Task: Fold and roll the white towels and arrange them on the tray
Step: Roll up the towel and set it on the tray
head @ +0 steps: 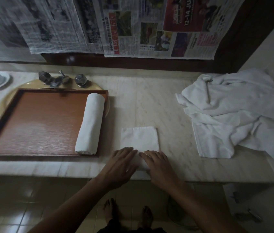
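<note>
Near the front edge of the counter [149, 98], left hand [122, 159] and right hand [157, 163] press the near end of the folded towel [139, 138], fingers straight, clasping nothing. Rolling looks begun. Next it needs even pushing away, then a place beside the rolled towel [90, 123] along the right rim of the tray [40, 125].

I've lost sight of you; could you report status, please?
Left hand, right hand flat on folded towel. One rolled towel on tray. Nothing blocks the tray.
</note>
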`<state>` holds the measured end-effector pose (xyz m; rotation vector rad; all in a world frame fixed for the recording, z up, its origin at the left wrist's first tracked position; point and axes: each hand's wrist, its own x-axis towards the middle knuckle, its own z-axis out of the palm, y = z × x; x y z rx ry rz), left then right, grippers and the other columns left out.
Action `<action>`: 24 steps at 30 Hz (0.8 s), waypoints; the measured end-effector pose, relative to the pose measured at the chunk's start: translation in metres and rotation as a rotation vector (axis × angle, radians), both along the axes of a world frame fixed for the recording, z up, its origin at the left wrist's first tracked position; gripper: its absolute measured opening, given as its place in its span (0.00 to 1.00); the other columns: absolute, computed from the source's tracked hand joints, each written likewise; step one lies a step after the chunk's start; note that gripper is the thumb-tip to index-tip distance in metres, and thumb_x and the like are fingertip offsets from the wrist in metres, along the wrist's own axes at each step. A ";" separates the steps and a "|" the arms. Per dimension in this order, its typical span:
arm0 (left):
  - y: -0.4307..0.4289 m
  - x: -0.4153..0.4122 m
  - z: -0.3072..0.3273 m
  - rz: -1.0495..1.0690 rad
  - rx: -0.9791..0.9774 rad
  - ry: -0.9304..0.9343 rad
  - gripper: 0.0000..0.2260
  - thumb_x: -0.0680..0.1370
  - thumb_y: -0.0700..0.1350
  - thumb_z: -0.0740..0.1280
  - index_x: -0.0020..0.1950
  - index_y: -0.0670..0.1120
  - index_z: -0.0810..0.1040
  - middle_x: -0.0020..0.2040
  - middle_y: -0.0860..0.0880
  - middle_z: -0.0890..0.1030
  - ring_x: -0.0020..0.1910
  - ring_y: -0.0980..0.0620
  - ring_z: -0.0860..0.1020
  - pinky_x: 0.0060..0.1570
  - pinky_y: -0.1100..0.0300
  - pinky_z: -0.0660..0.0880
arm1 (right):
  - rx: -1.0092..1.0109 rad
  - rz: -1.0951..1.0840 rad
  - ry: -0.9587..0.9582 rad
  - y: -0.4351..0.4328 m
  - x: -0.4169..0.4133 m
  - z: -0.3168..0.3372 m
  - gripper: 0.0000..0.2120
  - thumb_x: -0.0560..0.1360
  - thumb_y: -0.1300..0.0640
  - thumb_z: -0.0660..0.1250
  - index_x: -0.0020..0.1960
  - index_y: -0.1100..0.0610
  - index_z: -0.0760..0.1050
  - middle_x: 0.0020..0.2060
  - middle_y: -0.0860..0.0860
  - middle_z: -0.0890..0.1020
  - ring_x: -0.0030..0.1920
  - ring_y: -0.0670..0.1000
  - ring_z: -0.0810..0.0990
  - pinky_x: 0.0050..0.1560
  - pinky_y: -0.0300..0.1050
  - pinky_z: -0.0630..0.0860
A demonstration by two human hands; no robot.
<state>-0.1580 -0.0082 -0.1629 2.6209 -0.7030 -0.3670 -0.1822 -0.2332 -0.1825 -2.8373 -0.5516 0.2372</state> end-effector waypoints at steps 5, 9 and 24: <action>-0.003 0.006 -0.008 -0.031 0.112 0.042 0.28 0.83 0.65 0.48 0.77 0.52 0.65 0.72 0.53 0.73 0.70 0.53 0.72 0.70 0.47 0.66 | 0.074 0.008 0.146 -0.004 0.005 0.015 0.36 0.77 0.52 0.71 0.81 0.47 0.59 0.77 0.48 0.66 0.76 0.51 0.64 0.78 0.49 0.56; 0.006 0.004 -0.007 -0.021 0.034 0.129 0.29 0.81 0.69 0.45 0.72 0.54 0.70 0.65 0.54 0.75 0.62 0.54 0.74 0.64 0.49 0.68 | 0.114 -0.003 0.274 -0.006 0.002 0.022 0.33 0.80 0.49 0.68 0.81 0.46 0.58 0.77 0.46 0.64 0.74 0.51 0.64 0.76 0.48 0.61; -0.005 0.032 -0.013 0.125 0.120 0.240 0.28 0.80 0.67 0.44 0.64 0.55 0.76 0.60 0.52 0.74 0.59 0.49 0.70 0.60 0.49 0.69 | 0.107 -0.125 -0.024 0.021 -0.008 0.021 0.22 0.78 0.55 0.65 0.72 0.52 0.73 0.67 0.51 0.76 0.66 0.55 0.74 0.68 0.53 0.69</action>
